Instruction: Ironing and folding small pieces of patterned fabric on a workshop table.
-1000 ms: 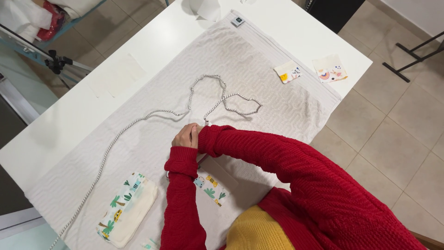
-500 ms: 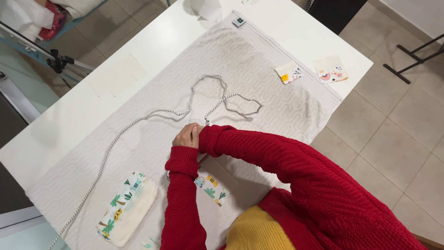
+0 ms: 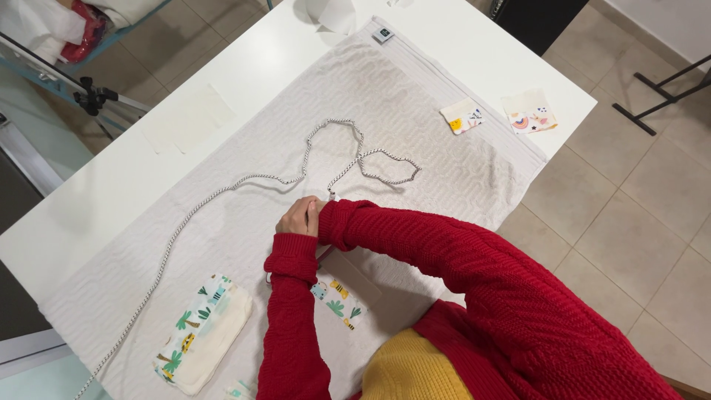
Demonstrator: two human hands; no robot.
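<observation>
Head view, compared with half a second and one second earlier: no clear change. Both hands remain together at the same spot on the towel; the cord's loops lie as before.

Left hand: back of hand up, fingers curled downward and pressed together at the near end of the speckled white cord. Whether they pinch the cord itself I cannot tell; the tips are hidden.

Right hand: covered by the cuff of the red sleeve, which crosses over and meets the left hand. State of its fingers cannot be told.

Cord: its near end emerges just above the hands, touching or almost touching the left fingers. From there it runs up, forms loops mid-towel, then trails down-left off the towel's corner.

Surroundings: ribbed white towel spread on a white bench. A folded printed fabric piece lies near the left elbow; another printed piece sits under the arms. Two small printed patches rest at the towel's far right, well apart from the hands.
</observation>
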